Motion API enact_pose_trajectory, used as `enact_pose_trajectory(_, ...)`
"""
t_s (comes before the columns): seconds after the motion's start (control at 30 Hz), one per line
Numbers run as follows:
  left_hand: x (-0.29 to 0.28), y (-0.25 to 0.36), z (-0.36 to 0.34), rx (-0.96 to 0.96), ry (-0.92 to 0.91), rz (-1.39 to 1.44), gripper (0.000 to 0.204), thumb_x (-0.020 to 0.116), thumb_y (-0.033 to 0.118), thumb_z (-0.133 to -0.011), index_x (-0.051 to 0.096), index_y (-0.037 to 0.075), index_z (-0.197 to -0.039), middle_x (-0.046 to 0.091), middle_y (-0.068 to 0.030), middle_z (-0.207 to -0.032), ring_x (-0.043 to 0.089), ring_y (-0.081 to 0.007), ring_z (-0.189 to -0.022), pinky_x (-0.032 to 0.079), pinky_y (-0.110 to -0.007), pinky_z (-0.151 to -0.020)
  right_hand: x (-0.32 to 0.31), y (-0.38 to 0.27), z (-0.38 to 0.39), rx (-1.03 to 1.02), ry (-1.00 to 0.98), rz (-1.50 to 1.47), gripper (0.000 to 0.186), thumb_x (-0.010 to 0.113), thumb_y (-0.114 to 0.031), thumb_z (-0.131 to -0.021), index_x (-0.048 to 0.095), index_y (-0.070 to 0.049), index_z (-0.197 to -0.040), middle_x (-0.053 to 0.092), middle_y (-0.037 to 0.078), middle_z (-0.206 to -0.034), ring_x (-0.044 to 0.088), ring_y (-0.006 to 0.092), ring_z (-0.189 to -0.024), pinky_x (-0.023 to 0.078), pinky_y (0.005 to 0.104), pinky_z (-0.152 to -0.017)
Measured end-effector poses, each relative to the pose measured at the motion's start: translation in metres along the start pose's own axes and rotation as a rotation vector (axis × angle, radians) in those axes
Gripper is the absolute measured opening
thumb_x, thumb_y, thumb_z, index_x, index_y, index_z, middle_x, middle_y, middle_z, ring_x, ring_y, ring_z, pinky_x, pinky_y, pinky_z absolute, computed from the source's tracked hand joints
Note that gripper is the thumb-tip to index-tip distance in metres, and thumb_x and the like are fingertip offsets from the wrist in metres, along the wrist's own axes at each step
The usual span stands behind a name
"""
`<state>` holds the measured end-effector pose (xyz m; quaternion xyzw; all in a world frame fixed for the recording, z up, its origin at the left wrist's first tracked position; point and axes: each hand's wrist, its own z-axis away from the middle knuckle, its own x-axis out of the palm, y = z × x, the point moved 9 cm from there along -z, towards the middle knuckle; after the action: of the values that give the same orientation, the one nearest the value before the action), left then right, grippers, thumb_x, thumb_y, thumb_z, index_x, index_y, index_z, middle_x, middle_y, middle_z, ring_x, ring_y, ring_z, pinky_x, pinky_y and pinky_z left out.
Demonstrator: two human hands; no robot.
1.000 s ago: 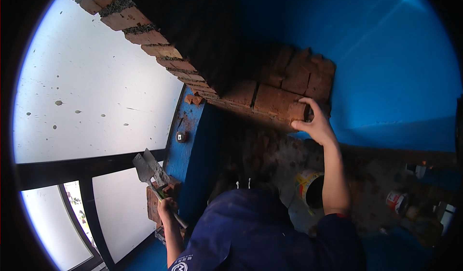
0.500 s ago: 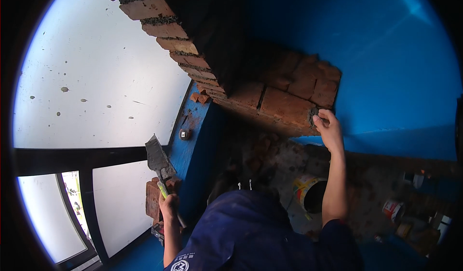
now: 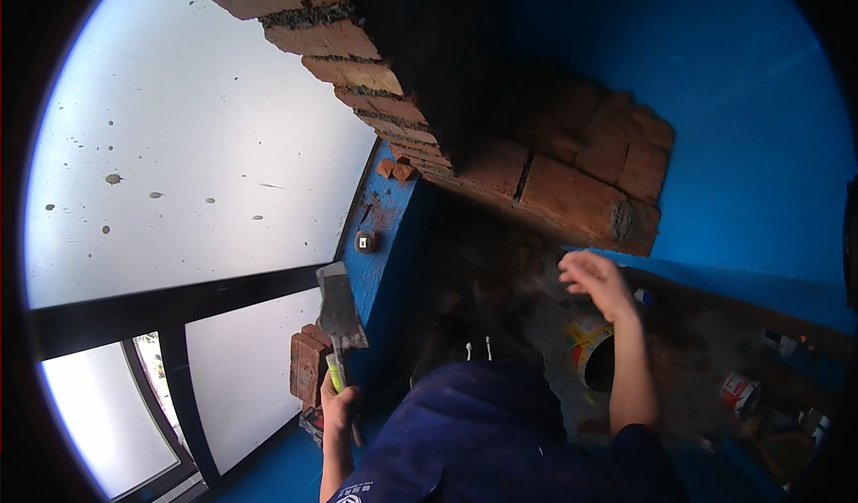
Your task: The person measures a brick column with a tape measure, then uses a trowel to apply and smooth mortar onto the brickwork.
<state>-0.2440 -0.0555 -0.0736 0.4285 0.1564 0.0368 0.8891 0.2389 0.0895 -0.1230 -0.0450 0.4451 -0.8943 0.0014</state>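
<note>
My left hand (image 3: 338, 403) grips a trowel (image 3: 340, 306) by its yellow-green handle, its mortar-smeared blade pointing up beside the blue sill. My right hand (image 3: 592, 281) hangs open and a little blurred just below the brick ledge (image 3: 572, 190), fingers bent and apart, nothing seen in them. A dab of grey mortar (image 3: 623, 220) sits on the right-end brick of the ledge. A column of bricks with mortar joints (image 3: 322, 40) rises toward the upper left.
A frosted window (image 3: 179, 145) fills the left. The blue sill (image 3: 384, 212) holds brick pieces and a small round item (image 3: 365, 242). Bricks (image 3: 308, 364) are stacked at lower left. Blue walls (image 3: 751, 145) surround the right. Buckets (image 3: 590, 349) stand on the dim, cluttered floor.
My right hand has come down off the ledge's end brick, where mortar now shows, and its fingers have spread. The view has shifted slightly; the trowel stays in my left hand.
</note>
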Motion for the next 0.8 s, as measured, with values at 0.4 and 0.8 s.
enact_pose_trajectory(0.4,0.246,-0.059,-0.09,-0.05,-0.935,-0.503,0.064,0.07,0.025,-0.07,0.034,-0.008,-0.111,0.058,-0.0156,-0.087,0.059,-0.0185,-0.082,0.05,-0.03,-0.065,0.244,0.184,0.013,0.735,-0.343,-0.943,0.05,0.058,-0.052,-0.079,0.049,-0.021,-0.117,0.049,0.003,-0.12,0.05,0.018,-0.103,0.041,0.0339,-0.087)
enact_pose_trajectory(0.8,0.353,-0.239,-0.038,-0.605,-1.56,-0.54,0.024,0.049,0.018,-0.084,0.059,0.009,-0.103,0.058,-0.0005,-0.074,0.045,-0.0086,-0.053,0.04,-0.021,-0.049,0.11,0.442,0.063,0.661,0.299,-1.093,0.024,0.052,-0.028,-0.088,0.052,-0.006,-0.098,0.055,0.006,-0.084,0.055,0.0212,-0.076,0.05,0.0379,-0.068)
